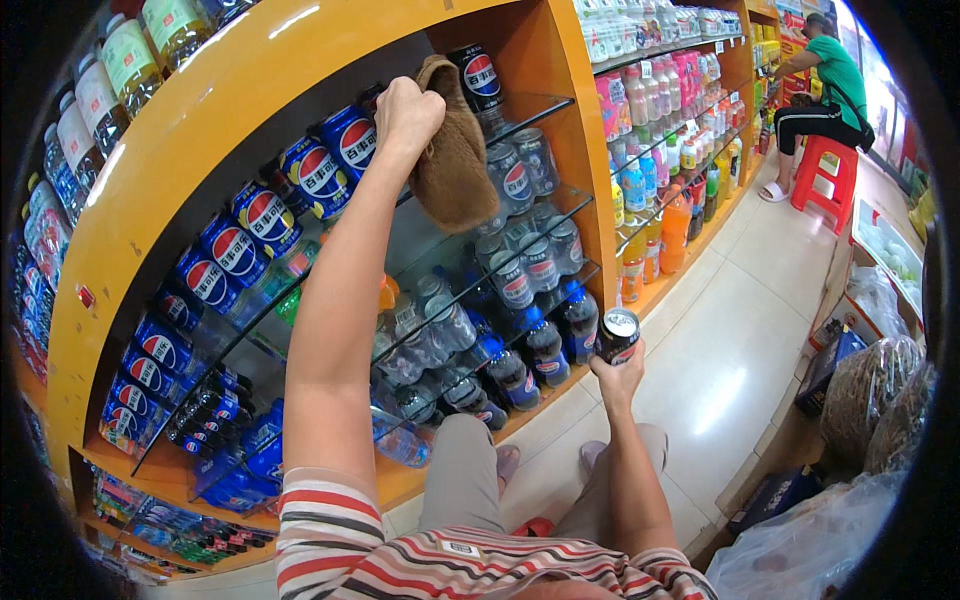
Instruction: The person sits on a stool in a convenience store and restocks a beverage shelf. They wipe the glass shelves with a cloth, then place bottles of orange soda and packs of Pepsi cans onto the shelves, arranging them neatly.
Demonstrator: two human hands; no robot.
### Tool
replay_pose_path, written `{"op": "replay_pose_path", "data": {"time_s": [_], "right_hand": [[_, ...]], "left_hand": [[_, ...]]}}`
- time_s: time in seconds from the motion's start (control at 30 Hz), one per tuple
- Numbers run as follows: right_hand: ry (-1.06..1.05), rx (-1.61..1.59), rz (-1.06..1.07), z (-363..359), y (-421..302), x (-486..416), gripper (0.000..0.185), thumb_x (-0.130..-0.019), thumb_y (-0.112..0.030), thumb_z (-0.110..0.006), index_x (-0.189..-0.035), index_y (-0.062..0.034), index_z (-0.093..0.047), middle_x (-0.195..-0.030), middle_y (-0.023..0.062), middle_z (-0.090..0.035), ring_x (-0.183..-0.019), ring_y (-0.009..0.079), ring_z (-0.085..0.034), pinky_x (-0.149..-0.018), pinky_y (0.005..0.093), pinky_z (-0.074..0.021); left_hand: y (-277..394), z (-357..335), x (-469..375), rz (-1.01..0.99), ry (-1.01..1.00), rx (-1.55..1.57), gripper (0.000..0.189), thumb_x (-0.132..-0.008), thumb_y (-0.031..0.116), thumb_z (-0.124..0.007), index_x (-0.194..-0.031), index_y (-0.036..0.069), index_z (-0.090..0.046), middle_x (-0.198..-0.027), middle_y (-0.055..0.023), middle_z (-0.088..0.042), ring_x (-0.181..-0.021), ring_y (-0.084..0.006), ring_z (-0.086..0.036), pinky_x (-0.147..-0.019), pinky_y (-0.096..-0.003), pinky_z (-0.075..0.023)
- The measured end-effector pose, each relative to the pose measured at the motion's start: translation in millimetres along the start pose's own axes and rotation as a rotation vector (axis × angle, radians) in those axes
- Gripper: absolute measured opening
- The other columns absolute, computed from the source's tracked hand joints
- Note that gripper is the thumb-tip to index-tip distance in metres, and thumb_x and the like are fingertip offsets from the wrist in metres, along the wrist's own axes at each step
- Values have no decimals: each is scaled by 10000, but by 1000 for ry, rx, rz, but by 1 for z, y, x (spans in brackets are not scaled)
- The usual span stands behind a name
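Observation:
My left hand is raised to the upper glass shelf, its fingers closed around the top of a brown plush cloth. The cloth hangs in front of the shelf beside a black Pepsi can. Lower down on the right, my right hand grips another black can, upright with its silver top facing me. Left of my raised forearm, blue Pepsi cans line the shelf. Silver-topped cans stand on a level below, partly seen through glass.
Pepsi bottles line the lowest shelf by my knees. A person in green sits on a red plastic stool further along the aisle. Boxes and clear plastic bags crowd the right side of the tiled floor.

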State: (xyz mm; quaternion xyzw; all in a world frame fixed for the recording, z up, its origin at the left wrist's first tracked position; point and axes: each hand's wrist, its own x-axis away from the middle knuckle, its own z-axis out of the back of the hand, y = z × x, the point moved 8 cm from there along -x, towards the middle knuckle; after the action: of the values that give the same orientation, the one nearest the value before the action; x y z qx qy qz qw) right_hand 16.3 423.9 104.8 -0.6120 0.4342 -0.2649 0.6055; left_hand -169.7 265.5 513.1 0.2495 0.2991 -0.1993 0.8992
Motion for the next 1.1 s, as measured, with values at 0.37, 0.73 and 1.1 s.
{"op": "replay_pose_path", "data": {"time_s": [0.37,0.73,1.1], "right_hand": [[-33,-61,-64,-13,7,3,609,-499,-87,-730,-1054,-20,-488,-928,106,-567,-863,214,-563,-786,322,-439],[-31,-40,-67,-16,4,8,616,-509,-81,-703,-1078,-10,-479,-942,119,-562,-857,226,-563,-781,324,-440],[94,-46,-22,-2,5,5,523,-535,-82,-707,-1003,-14,-485,-884,105,-576,-793,202,-568,-739,307,-452]], "left_hand": [[-62,-103,-76,156,-251,-544,484,-749,275,-626,-1171,52,-550,-1187,-194,-530,-1122,-307,-505,-933,-370,-409],[-56,-112,-64,47,-529,-557,470,-728,273,-563,-1135,37,-577,-1206,-168,-525,-1131,-296,-501,-912,-367,-424],[91,-68,84,-871,-426,112,230,-645,105,-603,-867,64,-649,-836,-162,-609,-823,-302,-594,-751,-374,-480]]}}
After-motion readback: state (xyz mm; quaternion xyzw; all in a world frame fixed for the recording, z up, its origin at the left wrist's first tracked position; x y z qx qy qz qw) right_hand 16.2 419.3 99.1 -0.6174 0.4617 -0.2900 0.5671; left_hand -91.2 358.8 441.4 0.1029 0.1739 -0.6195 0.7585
